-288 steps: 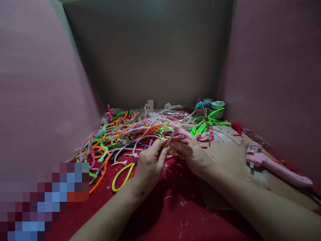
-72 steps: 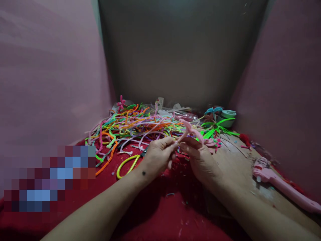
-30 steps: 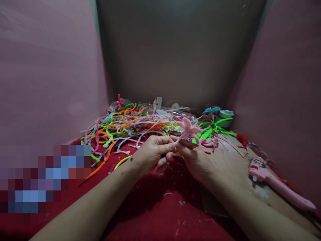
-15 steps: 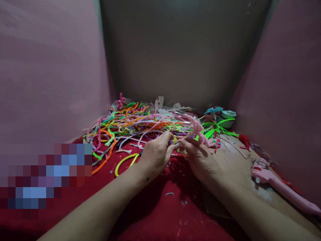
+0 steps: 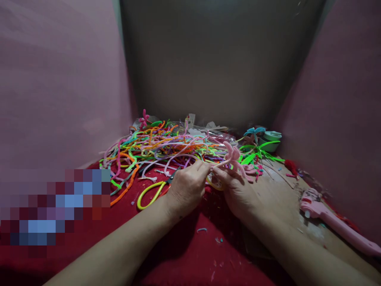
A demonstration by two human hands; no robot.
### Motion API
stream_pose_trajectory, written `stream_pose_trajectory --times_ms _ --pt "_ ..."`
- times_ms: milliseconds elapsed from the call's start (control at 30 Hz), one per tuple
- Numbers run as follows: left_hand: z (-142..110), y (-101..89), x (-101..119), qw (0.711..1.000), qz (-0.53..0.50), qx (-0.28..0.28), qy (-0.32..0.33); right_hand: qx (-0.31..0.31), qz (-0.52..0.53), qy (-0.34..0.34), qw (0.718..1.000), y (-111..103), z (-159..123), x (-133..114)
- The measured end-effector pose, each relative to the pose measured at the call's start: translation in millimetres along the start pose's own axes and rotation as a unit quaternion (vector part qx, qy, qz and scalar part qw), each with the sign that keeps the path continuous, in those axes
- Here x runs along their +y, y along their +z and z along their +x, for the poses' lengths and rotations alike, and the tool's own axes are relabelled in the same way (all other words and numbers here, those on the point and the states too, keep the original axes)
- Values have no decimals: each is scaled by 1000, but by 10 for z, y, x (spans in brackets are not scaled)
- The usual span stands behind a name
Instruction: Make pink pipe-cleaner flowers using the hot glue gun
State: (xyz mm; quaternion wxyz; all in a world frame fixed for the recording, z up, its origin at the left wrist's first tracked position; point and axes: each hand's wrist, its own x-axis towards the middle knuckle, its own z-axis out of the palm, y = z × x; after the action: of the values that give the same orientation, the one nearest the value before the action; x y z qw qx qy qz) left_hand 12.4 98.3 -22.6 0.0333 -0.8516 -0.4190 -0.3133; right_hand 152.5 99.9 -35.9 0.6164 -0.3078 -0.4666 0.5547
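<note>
A pink pipe-cleaner flower (image 5: 233, 154) is held between my two hands, its petals pointing up and to the right. My left hand (image 5: 190, 182) is closed, fingers pinched at the end of the flower's stem. Just right of it, my right hand (image 5: 238, 188) pinches the same stem nearer the petals with thumb and fingers. The fingertips hide much of the stem. Beside my left hand lie scissors (image 5: 149, 195) with yellow handles, partly covered by that hand. Below the fingertips shows part of a round, yellowish roll (image 5: 214, 182).
A tangled heap of coloured pipe cleaners (image 5: 166, 147) spreads behind my hands. A pink glue gun (image 5: 333, 224) rests on a board (image 5: 278, 190) at right. A blue flower (image 5: 254, 131) stands near a pale green container (image 5: 270, 141). Scraps litter the red cloth (image 5: 184, 254).
My left hand has rolled over, its knuckles now more on top and its thumb less visible. More of the scissors and the round roll shows. The flower stays nearly in place.
</note>
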Motion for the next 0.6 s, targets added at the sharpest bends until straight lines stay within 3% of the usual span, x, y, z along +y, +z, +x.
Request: stream_pose_trajectory --times_ms 100,200,267,333,433,500,600 --pt "22 -12 27 991 -124 38 -22 -18 -5 12 1000 8 -15 -21" --pt "55 -35 78 960 -257 60 -93 -38 -5 29 999 12 -15 -24" --pt "80 -54 111 918 -356 39 -170 -48 0 35 998 16 -5 -20" --pt "101 -69 129 852 -461 0 -247 -60 2 36 998 16 11 -10" --pt "121 -76 122 761 -574 -43 -299 -87 9 39 995 3 41 18" --pt "128 -76 107 731 -610 -49 -302 -97 12 40 994 -14 55 32" --pt "134 -87 89 708 -631 -58 -311 -98 5 42 994 -35 59 24"
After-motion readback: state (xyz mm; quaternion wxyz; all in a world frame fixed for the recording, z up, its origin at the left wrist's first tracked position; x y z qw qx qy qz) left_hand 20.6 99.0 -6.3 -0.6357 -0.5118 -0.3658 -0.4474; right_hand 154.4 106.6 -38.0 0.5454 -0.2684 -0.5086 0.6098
